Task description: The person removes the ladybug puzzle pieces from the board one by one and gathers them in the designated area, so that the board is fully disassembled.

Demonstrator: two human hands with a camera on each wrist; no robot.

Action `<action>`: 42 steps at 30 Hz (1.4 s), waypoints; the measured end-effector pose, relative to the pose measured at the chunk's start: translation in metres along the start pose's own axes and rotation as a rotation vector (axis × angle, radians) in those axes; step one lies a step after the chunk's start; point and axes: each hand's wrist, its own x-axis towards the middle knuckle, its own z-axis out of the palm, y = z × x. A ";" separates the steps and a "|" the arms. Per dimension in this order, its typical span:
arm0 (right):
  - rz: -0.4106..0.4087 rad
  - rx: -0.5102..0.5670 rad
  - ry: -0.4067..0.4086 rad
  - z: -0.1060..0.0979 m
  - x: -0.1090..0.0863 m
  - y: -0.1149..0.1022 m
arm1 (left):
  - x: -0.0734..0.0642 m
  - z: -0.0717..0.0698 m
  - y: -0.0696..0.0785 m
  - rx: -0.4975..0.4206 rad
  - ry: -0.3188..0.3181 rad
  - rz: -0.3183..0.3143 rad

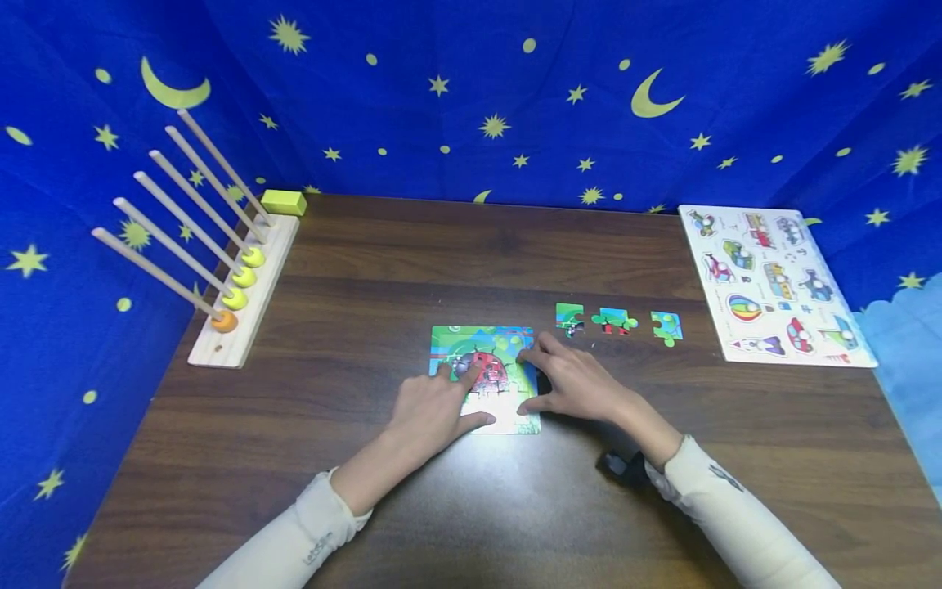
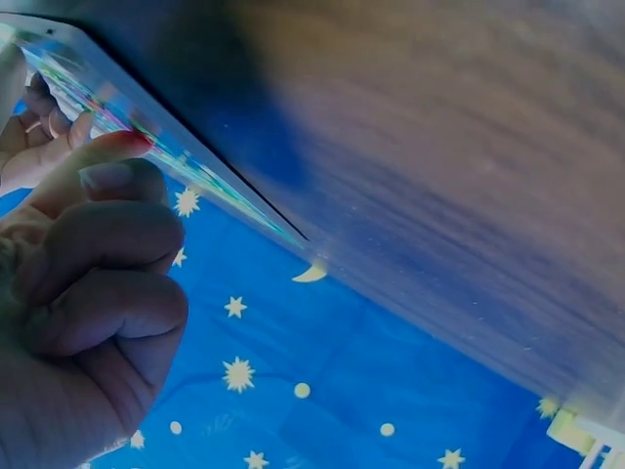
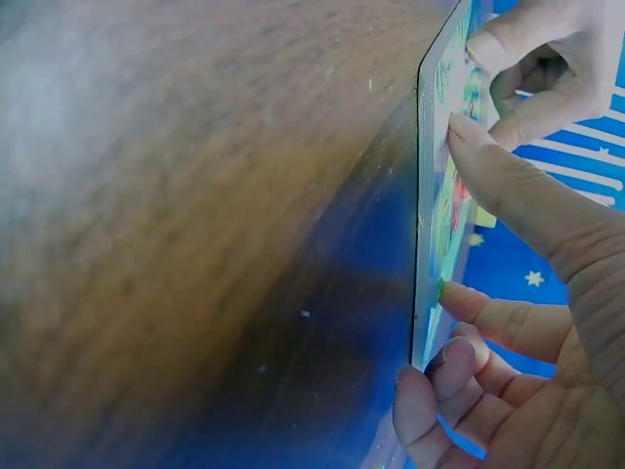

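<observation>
A ladybug jigsaw puzzle [image 1: 482, 334] lies on the table in front of me, its lower part washed out by glare. The left hand [image 1: 430, 409] presses a straight index finger onto the ladybug picture, with its thumb on the lower part. In the left wrist view, the other fingers [image 2: 117, 234] are curled in. From the other side, the right hand [image 1: 581, 383] touches the puzzle's right part with its index finger and thumb, spread apart. Its remaining fingers [image 3: 479, 391] sit by the board's edge in the right wrist view.
Three loose puzzle pieces [image 1: 615, 321] lie beyond the right hand. A wooden peg board [image 1: 743, 286] with vehicle pictures stands at the right. At the left is a rod stand [image 1: 250, 327] with yellow and orange beads, and a yellow block [image 1: 284, 202] behind it. Blue curtain encloses the back.
</observation>
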 end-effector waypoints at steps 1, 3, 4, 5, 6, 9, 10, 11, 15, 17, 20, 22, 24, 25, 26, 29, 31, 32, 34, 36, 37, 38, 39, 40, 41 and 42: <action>0.001 -0.001 0.001 0.000 0.000 0.000 | 0.001 0.000 0.001 0.004 0.008 -0.002; 0.005 0.001 0.003 0.000 0.000 0.000 | 0.002 0.001 0.004 0.020 0.023 -0.007; 0.008 0.002 0.003 0.000 0.000 0.000 | 0.003 0.002 0.006 0.030 0.030 -0.010; 0.011 0.002 0.003 0.000 0.000 0.000 | 0.003 0.002 0.007 0.046 0.037 -0.014; 0.015 0.002 0.002 0.000 0.000 0.000 | 0.004 0.003 0.009 0.063 0.045 -0.014; 0.024 0.004 0.001 0.000 -0.001 0.000 | 0.005 0.004 0.013 0.106 0.064 -0.021; 0.026 0.004 0.000 0.000 -0.001 0.000 | 0.005 0.005 0.014 0.117 0.070 -0.023; 0.028 0.004 -0.001 0.000 -0.001 0.000 | 0.005 0.005 0.015 0.125 0.072 -0.026; 0.032 0.008 -0.003 0.001 -0.001 0.000 | 0.005 0.005 0.016 0.136 0.073 -0.037; 0.031 0.015 -0.002 0.001 -0.001 0.000 | 0.004 0.005 0.016 0.128 0.068 -0.043; 0.032 0.028 0.001 0.001 0.000 0.000 | 0.004 0.005 0.016 0.110 0.069 -0.054; 0.039 0.034 0.001 0.001 0.000 0.001 | 0.004 0.006 0.016 0.093 0.066 -0.059; 0.046 0.037 -0.002 0.001 0.000 0.001 | 0.004 0.006 0.016 0.079 0.058 -0.063; 0.049 0.037 -0.003 0.001 0.000 0.001 | 0.004 0.006 0.016 0.071 0.051 -0.065; 0.052 0.038 -0.005 0.001 0.000 0.001 | 0.004 0.006 0.016 0.065 0.044 -0.067; 0.056 0.040 -0.009 0.001 0.000 0.001 | 0.004 0.007 0.016 0.043 0.029 -0.075; 0.057 0.042 -0.011 0.001 0.000 0.001 | 0.004 0.007 0.016 0.028 0.026 -0.078; 0.056 0.044 -0.011 0.001 0.000 0.002 | 0.004 0.007 0.016 0.021 0.027 -0.078; 0.053 0.046 -0.010 0.001 0.001 0.002 | 0.005 0.008 0.016 0.007 0.031 -0.078; 0.049 0.048 -0.009 0.001 0.001 0.002 | 0.005 0.009 0.016 -0.002 0.039 -0.075; 0.046 0.049 -0.008 0.001 0.001 0.002 | 0.005 0.009 0.016 -0.004 0.044 -0.073; 0.044 0.050 -0.007 0.001 0.001 0.002 | 0.005 0.009 0.015 -0.005 0.047 -0.071; 0.043 0.051 -0.008 0.001 0.001 0.002 | 0.005 0.010 0.015 -0.006 0.048 -0.070; 0.044 0.052 -0.008 0.001 0.001 0.002 | 0.005 0.010 0.015 -0.005 0.046 -0.070; 0.044 0.054 -0.008 0.001 0.002 0.002 | 0.005 0.010 0.015 -0.004 0.044 -0.070; 0.044 0.055 -0.008 0.001 0.002 0.001 | 0.005 0.010 0.015 -0.003 0.040 -0.070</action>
